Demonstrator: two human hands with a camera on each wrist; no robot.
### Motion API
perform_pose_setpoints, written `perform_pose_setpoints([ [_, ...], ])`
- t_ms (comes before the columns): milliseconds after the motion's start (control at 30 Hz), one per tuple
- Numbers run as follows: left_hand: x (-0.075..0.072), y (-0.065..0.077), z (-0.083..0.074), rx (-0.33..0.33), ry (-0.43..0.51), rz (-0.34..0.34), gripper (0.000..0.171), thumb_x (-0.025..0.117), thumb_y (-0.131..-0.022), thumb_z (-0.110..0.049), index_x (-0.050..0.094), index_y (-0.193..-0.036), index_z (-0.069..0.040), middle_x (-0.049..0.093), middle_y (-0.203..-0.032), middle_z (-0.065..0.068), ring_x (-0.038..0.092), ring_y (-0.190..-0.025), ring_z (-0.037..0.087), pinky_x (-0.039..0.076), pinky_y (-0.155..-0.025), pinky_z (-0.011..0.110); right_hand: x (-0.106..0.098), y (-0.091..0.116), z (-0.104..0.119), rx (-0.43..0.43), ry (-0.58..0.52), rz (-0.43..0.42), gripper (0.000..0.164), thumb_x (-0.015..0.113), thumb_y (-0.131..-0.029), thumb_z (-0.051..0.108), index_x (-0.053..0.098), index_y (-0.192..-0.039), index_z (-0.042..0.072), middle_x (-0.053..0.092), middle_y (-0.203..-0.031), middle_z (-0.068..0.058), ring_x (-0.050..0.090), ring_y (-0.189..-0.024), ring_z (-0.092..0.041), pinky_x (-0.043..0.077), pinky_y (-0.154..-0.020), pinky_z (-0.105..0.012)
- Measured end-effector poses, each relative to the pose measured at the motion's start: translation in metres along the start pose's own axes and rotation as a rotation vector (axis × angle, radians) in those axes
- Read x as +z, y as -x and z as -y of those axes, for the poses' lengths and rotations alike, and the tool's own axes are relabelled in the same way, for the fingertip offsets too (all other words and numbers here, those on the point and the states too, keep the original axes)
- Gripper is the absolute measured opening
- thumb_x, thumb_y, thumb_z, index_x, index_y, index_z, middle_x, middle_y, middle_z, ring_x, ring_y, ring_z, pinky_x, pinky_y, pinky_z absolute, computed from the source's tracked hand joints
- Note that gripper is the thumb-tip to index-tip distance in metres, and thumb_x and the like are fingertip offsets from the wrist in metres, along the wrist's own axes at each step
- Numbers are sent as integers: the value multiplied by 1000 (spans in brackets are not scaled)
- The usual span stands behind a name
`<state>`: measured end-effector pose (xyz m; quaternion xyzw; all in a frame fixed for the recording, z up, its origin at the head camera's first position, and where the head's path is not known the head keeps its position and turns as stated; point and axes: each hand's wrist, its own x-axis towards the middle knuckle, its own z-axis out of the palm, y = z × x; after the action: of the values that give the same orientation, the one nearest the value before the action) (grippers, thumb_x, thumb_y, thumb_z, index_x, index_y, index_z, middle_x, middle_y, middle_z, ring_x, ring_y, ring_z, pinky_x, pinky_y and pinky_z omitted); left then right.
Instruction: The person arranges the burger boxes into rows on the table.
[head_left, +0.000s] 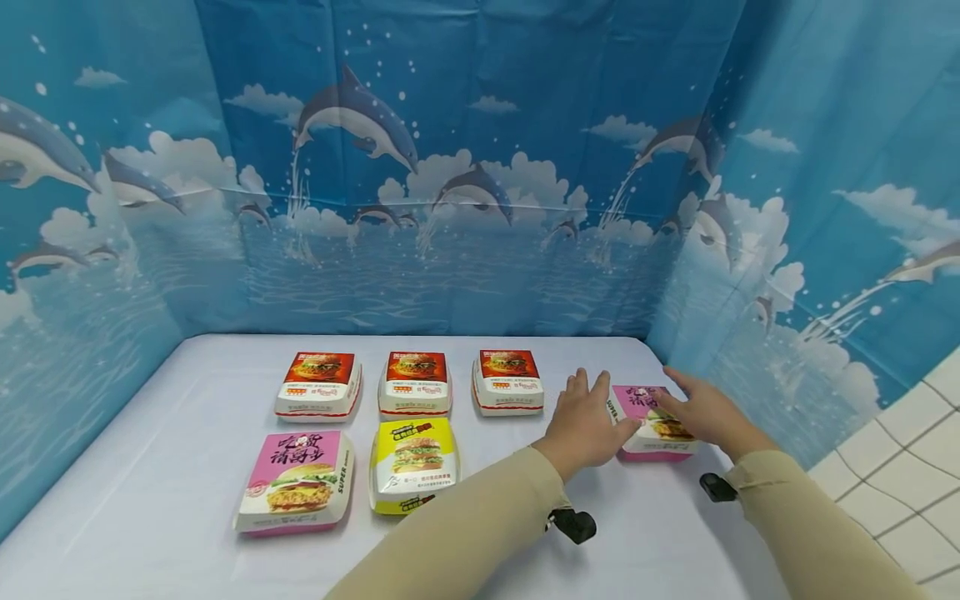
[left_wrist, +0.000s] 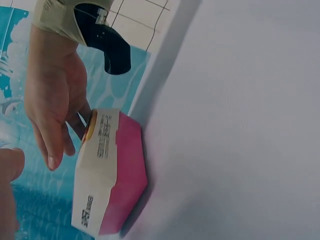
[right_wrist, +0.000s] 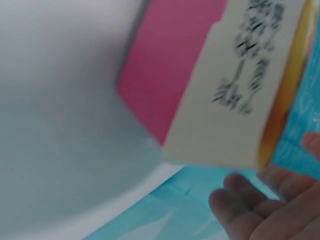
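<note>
A pink-and-white burger box [head_left: 651,423] with a burger picture stands at the right of the table, between my two hands. My left hand [head_left: 588,421] is at its left side, fingers extended and spread, thumb toward the lid. On the other side, my right hand [head_left: 708,414] reaches in with loosely bent fingers, its thumb overlapping the lid's edge. In the right wrist view, the fingers [right_wrist: 250,202] show just beyond the corner of the box [right_wrist: 215,120]. The left wrist view shows the box's pink base [left_wrist: 131,165] down on the table.
On the white table [head_left: 150,467], several red-topped burger boxes [head_left: 318,386] form a back row. In front of them are another pink burger box [head_left: 298,482] and a yellow one [head_left: 415,465]. A dolphin-print curtain [head_left: 450,275] rises behind and at both sides.
</note>
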<state>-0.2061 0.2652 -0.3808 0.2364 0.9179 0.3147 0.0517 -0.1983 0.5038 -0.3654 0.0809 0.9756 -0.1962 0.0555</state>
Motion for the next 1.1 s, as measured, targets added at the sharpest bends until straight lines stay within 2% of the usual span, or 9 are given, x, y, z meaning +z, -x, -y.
perform_pose_setpoints([
  [267,27,-6,-11,-84,156,19,76,68,-95,-61,36,-162,-42,28,-174,-1,38,-157,26,47,-117,52,13,-4,-6,4,4,44,91,49,-104,64,20,-166,4,31,-157,-46,39,-138,-65,42,-107,-76],
  [500,49,-12,-10,-158,294,52,72,71,-95,-56,38,-159,-49,30,-173,2,49,-148,31,47,-117,53,22,-4,-7,-13,-65,41,87,49,-106,61,25,-165,2,34,-156,-45,46,-132,-60,46,-105,-72],
  [667,60,-13,-8,-190,349,55,69,69,-96,-56,39,-158,-51,27,-175,4,44,-152,32,42,-120,54,25,-4,-10,-30,-56,14,85,49,-107,59,26,-164,1,39,-154,-44,51,-127,-56,47,-103,-70],
  [833,65,-16,-8,-211,382,38,65,69,-97,-56,43,-156,-51,30,-174,4,41,-155,32,42,-120,57,26,-3,-11,-12,-97,20,86,46,-107,60,21,-166,3,30,-159,-44,43,-136,-60,40,-108,-75],
  [1100,70,-16,-9,-218,412,34,64,69,-97,-55,43,-155,-52,35,-172,1,40,-155,30,42,-119,59,27,0,-14,36,-142,47,86,40,-108,63,13,-168,8,21,-163,-43,34,-140,-64,35,-110,-79],
])
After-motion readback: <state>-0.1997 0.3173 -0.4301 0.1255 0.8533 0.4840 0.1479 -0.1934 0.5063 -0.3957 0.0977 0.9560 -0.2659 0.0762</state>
